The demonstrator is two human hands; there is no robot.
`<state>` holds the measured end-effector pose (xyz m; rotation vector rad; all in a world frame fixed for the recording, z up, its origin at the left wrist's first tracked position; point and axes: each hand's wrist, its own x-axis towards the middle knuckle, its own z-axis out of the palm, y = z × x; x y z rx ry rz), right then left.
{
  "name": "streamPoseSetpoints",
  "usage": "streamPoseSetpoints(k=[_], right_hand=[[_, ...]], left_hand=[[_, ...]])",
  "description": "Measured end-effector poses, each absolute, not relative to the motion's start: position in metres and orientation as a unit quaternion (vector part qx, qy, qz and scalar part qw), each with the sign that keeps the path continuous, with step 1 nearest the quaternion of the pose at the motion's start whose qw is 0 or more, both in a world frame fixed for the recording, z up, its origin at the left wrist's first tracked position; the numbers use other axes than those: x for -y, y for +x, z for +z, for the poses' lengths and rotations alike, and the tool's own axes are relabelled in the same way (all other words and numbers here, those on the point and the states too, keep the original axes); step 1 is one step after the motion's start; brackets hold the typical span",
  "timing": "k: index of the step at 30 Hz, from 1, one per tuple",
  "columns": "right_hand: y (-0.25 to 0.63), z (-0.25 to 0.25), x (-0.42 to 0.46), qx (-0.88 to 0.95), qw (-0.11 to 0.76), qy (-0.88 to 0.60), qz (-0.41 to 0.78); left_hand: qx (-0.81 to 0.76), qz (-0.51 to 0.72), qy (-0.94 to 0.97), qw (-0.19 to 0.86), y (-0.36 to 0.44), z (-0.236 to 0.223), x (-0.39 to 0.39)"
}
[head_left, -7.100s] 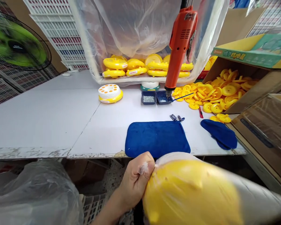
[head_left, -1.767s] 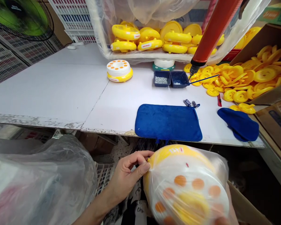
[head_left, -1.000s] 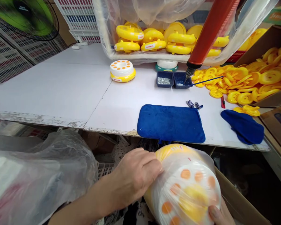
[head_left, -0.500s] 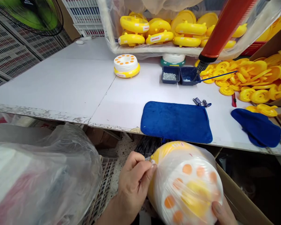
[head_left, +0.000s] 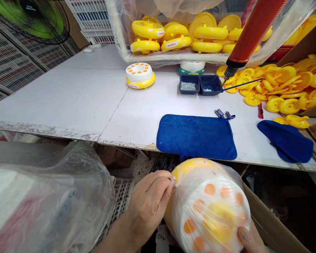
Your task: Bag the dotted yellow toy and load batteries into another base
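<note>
Roughly speaking, the white workbench (head_left: 60, 102) is arranged so that everything sits within easy reach of the person: a cardboard box (head_left: 312, 40) spills loose yellow discs at the right, and a clear plastic-lined bin (head_left: 158, 59) of assembled yellow toys stands at the back. An orange electric screwdriver (head_left: 252, 38) hangs with its bit just above a small blue tray (head_left: 210, 92), apparently kept ready beside the screws. A blue cloth pad (head_left: 196, 137) lies at the front edge, likely as a soft work surface. Below that edge, off the bench, a bagged toy (head_left: 208, 214) is held with its orange-dotted white face upward. The left hand (head_left: 147, 203) is closed on the plastic bag (head_left: 183, 196), seemingly drawing it snug. The right hand (head_left: 249, 242), apart on the far side, mostly out of frame, presses its thumb (head_left: 243, 235) against the film.
</note>
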<state>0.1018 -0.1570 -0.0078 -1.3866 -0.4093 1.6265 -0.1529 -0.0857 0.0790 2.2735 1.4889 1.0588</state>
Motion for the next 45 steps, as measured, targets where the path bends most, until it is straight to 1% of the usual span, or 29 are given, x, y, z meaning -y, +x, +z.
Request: streamPoseSetpoints(k=[4, 8, 12, 15, 18, 24, 26, 29, 33, 40, 43, 45], right_hand=[[0.108, -0.016, 0.163, 0.226, 0.449, -0.563, 0.656], [0.108, -0.019, 0.165, 0.266, 0.447, -0.572, 0.634], [0.102, -0.017, 0.163, 0.231, 0.458, -0.558, 0.653], [0.100, -0.015, 0.158, 0.245, 0.439, -0.559, 0.659], [0.100, -0.014, 0.151, 0.268, 0.429, -0.536, 0.676], [0.099, -0.016, 0.155, 0.265, 0.444, -0.556, 0.651], [0.101, -0.017, 0.157, 0.295, 0.429, -0.560, 0.645], [0.106, -0.018, 0.159, 0.353, 0.392, -0.550, 0.647], [0.107, -0.018, 0.157, 0.318, 0.411, -0.542, 0.660], [0.094, -0.015, 0.153, 0.220, 0.472, -0.526, 0.673], [0.095, -0.018, 0.154, 0.210, 0.475, -0.530, 0.671], [0.097, -0.021, 0.157, 0.236, 0.477, -0.534, 0.657]], left_hand=[[-0.439, 0.328, 0.829, 0.108, -0.160, 0.087, 0.075], [-0.383, 0.336, 0.844, 0.169, -0.164, 0.090, 0.073], [-0.419, 0.405, 0.781, 0.225, -0.160, 0.077, 0.091], [-0.483, 0.462, 0.710, 0.223, -0.155, 0.063, 0.104], [-0.525, 0.478, 0.665, 0.233, -0.151, 0.053, 0.108], [-0.494, 0.542, 0.569, 0.372, -0.148, 0.043, 0.107], [-0.507, 0.555, 0.526, 0.397, -0.145, 0.045, 0.107], [-0.565, 0.550, 0.448, 0.422, -0.139, 0.050, 0.106], [-0.592, 0.530, 0.409, 0.450, -0.135, 0.058, 0.101], [-0.541, 0.535, 0.360, 0.540, -0.136, 0.050, 0.092], [-0.493, 0.510, 0.360, 0.606, -0.138, 0.047, 0.089], [-0.482, 0.486, 0.393, 0.614, -0.141, 0.049, 0.087]])
